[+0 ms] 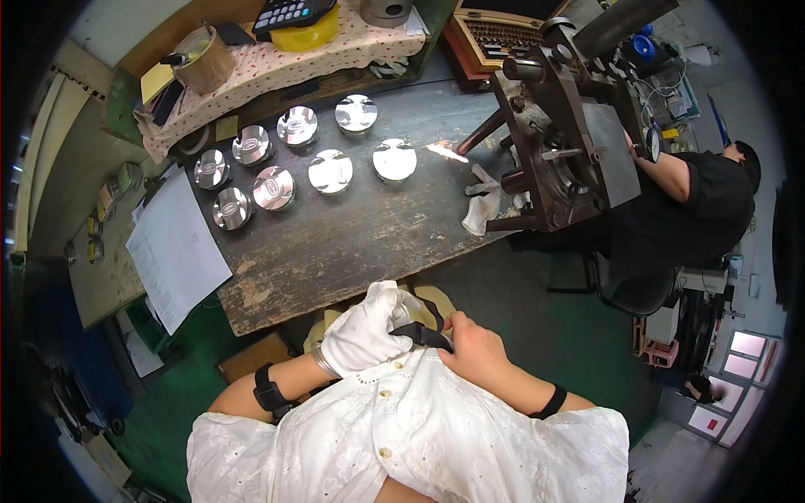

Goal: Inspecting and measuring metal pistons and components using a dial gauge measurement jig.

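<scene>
In front of my body, just short of the bench edge, my left hand [360, 334] wears a white glove. Its fingers are curled, with a black strap [422, 336] coming out of them. My bare right hand [475, 350] pinches the other end of that strap, so it spans the small gap between the hands. Part of the strap is hidden by the fingers. Farther off on the dark bench [335, 260], several shiny metal pistons [274, 188] stand crown up in two rough rows. A crumpled white glove [482, 205] lies on the bench to the right.
A heavy metal fixture with a dial gauge [651, 144] occupies the bench's right end. A person in black [713, 210] sits beyond it. Paper sheets [179, 251] overhang the left edge. A cloth-covered shelf [260, 84] holds a calculator [293, 12] and a tub [205, 63].
</scene>
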